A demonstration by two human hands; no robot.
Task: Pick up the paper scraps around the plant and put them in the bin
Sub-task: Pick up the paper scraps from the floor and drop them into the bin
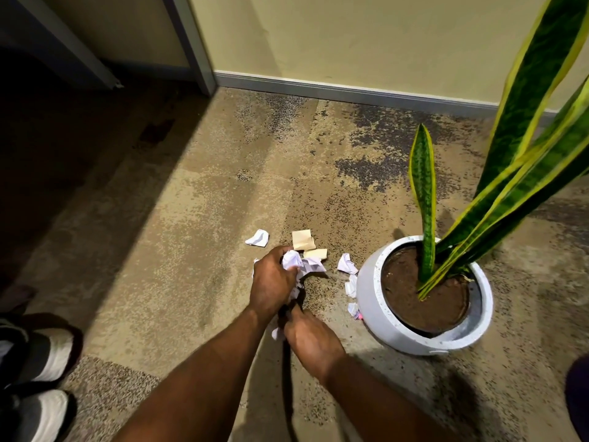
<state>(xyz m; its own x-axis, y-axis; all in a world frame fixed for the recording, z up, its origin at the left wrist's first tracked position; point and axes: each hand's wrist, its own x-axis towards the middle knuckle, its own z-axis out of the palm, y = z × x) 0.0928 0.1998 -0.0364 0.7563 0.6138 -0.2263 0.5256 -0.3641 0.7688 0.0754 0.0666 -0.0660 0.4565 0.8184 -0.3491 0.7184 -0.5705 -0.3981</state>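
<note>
My left hand (pixel 273 282) grips a bunch of crumpled white paper scraps (pixel 291 260) low over the carpet. Just below it, my right hand (pixel 310 342) curls its fingers round a small white scrap (pixel 275 333) that is mostly hidden. Loose scraps lie on the floor: a white one (pixel 257 238), two beige pieces (pixel 302 239), a crumpled white one (pixel 347 264), and more white bits (pixel 352 285) against the pot. The snake plant (pixel 424 199) stands in a round white pot (pixel 424 341) to the right of my hands. No bin is in view.
Worn beige carpet (pixel 191 250) runs to a yellow wall with a grey skirting board (pixel 350 90). A dark opening with a grey frame (pixel 197 43) is at the upper left. Shoes (pixel 38 355) stand at the lower left. Tall leaves (pixel 535 106) lean over the right side.
</note>
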